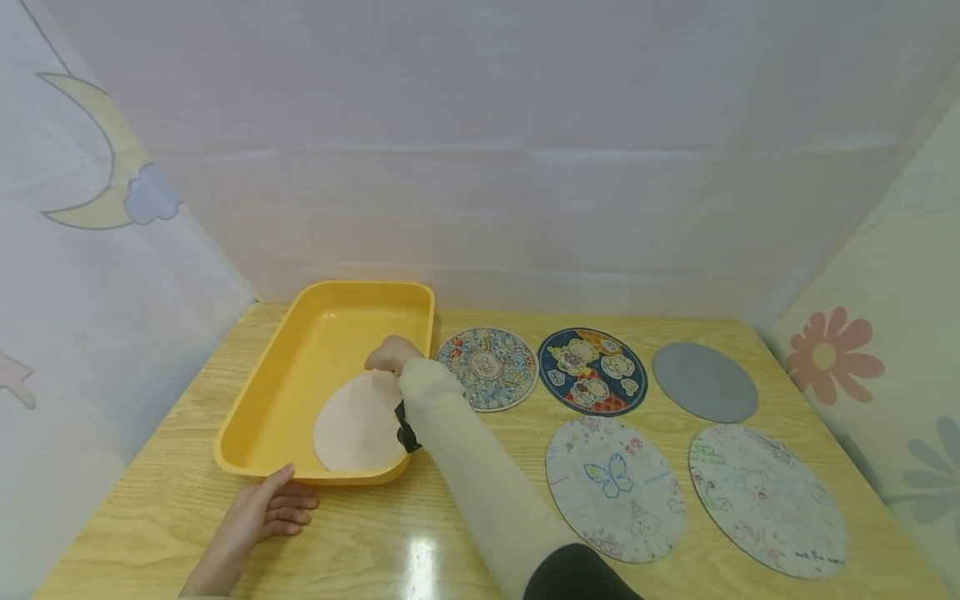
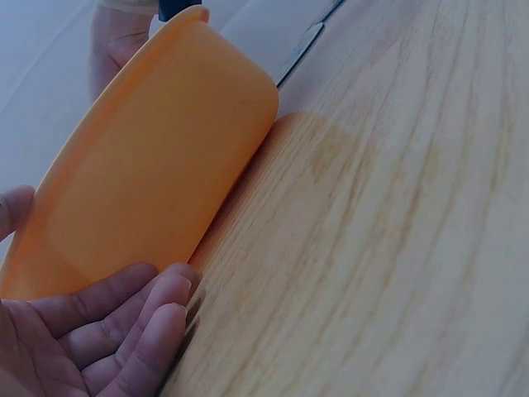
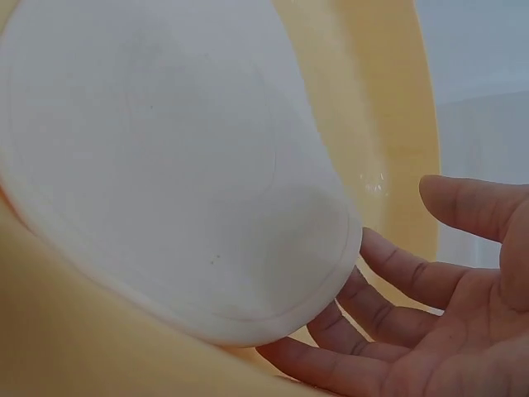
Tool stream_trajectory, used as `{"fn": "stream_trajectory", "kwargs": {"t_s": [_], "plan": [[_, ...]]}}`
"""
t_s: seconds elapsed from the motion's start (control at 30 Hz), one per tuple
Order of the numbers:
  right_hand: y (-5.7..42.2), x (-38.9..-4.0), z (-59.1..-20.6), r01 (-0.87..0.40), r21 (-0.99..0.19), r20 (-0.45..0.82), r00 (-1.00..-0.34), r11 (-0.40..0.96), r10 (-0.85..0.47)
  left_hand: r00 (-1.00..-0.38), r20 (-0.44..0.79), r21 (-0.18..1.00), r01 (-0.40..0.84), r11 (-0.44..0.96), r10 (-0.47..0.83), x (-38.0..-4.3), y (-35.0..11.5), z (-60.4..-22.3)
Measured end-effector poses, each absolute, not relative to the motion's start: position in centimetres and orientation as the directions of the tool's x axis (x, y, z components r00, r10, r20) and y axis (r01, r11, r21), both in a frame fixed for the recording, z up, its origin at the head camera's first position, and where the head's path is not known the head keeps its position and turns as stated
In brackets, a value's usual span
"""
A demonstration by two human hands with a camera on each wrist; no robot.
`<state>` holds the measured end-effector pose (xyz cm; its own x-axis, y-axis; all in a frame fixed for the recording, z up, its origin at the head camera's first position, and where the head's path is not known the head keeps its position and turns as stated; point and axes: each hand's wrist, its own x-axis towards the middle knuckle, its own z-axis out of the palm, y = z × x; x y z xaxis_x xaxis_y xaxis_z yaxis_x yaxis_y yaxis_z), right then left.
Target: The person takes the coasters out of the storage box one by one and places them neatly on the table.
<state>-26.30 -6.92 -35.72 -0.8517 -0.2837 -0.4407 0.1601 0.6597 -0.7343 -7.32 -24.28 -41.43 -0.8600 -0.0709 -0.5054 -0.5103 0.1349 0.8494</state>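
A yellow tray (image 1: 322, 342) with raised walls stands at the left of the wooden table. Inside it lies a plain whitish round mat (image 1: 352, 425), near the tray's front end. My left hand (image 1: 273, 504) holds the front wall, thumb at the rim and the other fingers against the outside, as the left wrist view also shows. Reaching into the tray, my right hand (image 1: 393, 354) is at the mat's far edge. In the right wrist view, its extended fingers (image 3: 405, 273) touch the rounded edge from underneath, while the thumb stands well apart from the mat.
To the tray's right lie a colourful patterned round mat (image 1: 487, 367), a dark blue cartoon one (image 1: 592, 371) and a grey one (image 1: 705, 382). Nearer are two whitish mats with drawings, one with a butterfly (image 1: 615, 487), the other (image 1: 768, 500) at far right. Cloth walls (image 1: 487, 208) surround the table (image 1: 375, 533).
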Motion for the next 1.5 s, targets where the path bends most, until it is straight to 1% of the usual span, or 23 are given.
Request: {"fn": "stream_trajectory", "kwargs": {"t_s": [0.3,0.5,0.73,0.93,1.17,1.27,1.5], "plan": [[-6.8,-26.1,-35.4,0.157,-0.733,-0.445,-0.847,0.662,-0.291,-0.863,-0.502,0.854,-0.505,0.125,-0.058,-7.3,-24.3,-41.4],[-6.9,-26.0,-35.3,0.143,-0.722,-0.432,-0.858,0.677,-0.278,-0.860,-0.507,0.853,-0.511,0.111,-0.059,-7.4,-24.3,-41.5],[-7.3,-25.7,-35.2,0.082,-0.687,-0.395,-0.876,0.722,-0.277,-0.871,-0.487,0.866,-0.490,0.101,-0.060,-7.2,-24.4,-41.6],[-7.8,-26.1,-35.6,0.052,-0.646,-0.404,-0.869,0.762,-0.284,-0.865,-0.496,0.858,-0.501,0.110,-0.076,-7.3,-24.3,-41.6],[-8.0,-26.1,-35.9,-0.030,-0.590,-0.368,-0.880,0.807,-0.302,-0.864,-0.497,0.856,-0.503,0.116,-0.077,-7.3,-24.3,-41.7],[-7.9,-26.0,-35.6,-0.026,-0.602,-0.367,-0.878,0.798,-0.306,-0.861,-0.502,0.853,-0.508,0.118,-0.077,-7.2,-24.4,-41.7],[-7.6,-25.1,-34.5,-0.009,-0.694,-0.336,-0.880,0.720,-0.335,-0.865,-0.496,0.857,-0.502,0.119,-0.078,-7.2,-24.3,-41.7]]}}
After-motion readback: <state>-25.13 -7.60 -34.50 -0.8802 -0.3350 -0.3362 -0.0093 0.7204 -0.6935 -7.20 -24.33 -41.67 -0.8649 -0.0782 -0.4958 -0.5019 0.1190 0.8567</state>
